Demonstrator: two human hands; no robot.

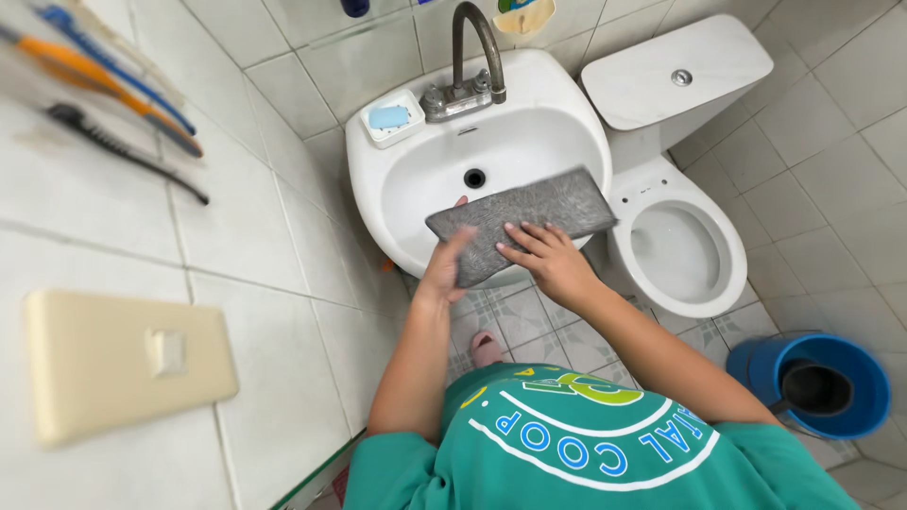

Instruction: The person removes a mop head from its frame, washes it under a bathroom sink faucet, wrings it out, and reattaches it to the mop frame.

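Note:
A grey rectangular cloth (529, 215) lies over the front rim of a white wash basin (416, 179). My left hand (444, 269) grips the cloth's near left corner, thumb on top. My right hand (543, 257) rests flat on the cloth's near edge, fingers spread. The cloth's right end sticks out past the basin toward the toilet. The basin's drain hole (474, 178) and metal tap (470, 66) are uncovered.
A white toilet (675, 250) with its tank (675, 71) stands right of the basin. A blue bucket (812, 382) sits on the tiled floor at right. A soap dish with blue soap (389, 117) is on the basin. Brushes (113, 85) hang on the left wall above a beige switch plate (123, 359).

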